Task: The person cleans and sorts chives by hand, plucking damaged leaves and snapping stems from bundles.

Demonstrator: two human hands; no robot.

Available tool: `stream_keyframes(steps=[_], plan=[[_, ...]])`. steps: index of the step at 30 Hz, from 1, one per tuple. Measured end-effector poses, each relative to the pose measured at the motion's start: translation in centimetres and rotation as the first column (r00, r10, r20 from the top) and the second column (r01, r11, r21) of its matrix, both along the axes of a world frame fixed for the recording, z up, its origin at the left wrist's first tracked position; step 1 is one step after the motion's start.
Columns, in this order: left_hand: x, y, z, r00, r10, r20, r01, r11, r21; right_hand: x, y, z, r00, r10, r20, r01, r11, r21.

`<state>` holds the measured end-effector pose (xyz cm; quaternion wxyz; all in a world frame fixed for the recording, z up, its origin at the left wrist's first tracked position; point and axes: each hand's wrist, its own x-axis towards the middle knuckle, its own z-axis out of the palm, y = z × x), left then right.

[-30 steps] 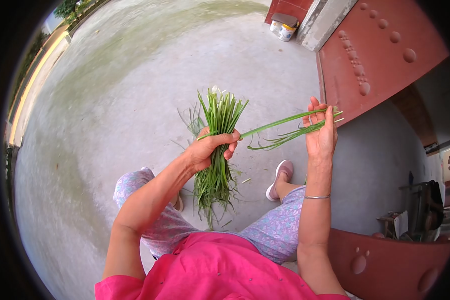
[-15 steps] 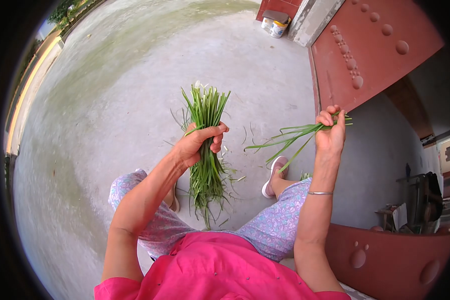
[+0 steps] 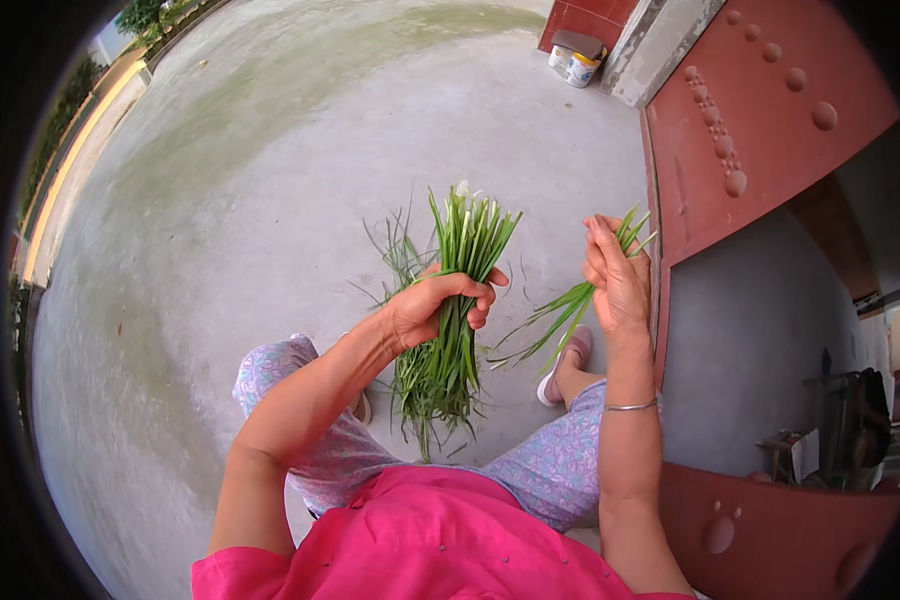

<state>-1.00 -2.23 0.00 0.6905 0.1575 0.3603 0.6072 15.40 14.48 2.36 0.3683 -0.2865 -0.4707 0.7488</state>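
I've got the greens split: my left hand [image 3: 425,307] is wrapped round the thick bundle [image 3: 470,235] above the floor [image 3: 300,200], my right hand [image 3: 620,290] closed on a few stalks [image 3: 568,303]. Leaf tips may touch down; I can't tell. Moving stalks across would call for easing one thumb.

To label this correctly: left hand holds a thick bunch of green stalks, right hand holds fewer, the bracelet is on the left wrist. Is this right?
The bracelet is on the right wrist, not the left, as the head view shows. The left hand holds the thick bunch, the right hand fewer stalks.
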Motion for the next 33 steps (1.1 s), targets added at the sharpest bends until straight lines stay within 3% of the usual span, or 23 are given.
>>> stream_keyframes(steps=[10,15,24,33], plan=[[0.3,0.0,-0.1,0.987,-0.035,-0.157,0.031,0.999,-0.030,-1.8,-3.0,-0.8,0.950,0.179,0.257,-0.214,0.970,0.117],[0.3,-0.2,0.1,0.972,-0.061,-0.227,0.066,0.998,0.014,-2.3,-3.4,-1.4,0.958,0.194,0.212,-0.232,0.957,0.172],[0.0,0.0,0.2,0.998,0.010,-0.068,-0.014,0.998,-0.056,-2.1,-3.2,-1.3,0.958,0.178,0.224,-0.206,0.972,0.109],[0.0,0.0,-0.1,0.989,0.084,-0.119,-0.087,0.996,-0.027,-2.3,-3.5,-1.6,0.967,0.202,0.154,-0.216,0.973,0.084]])
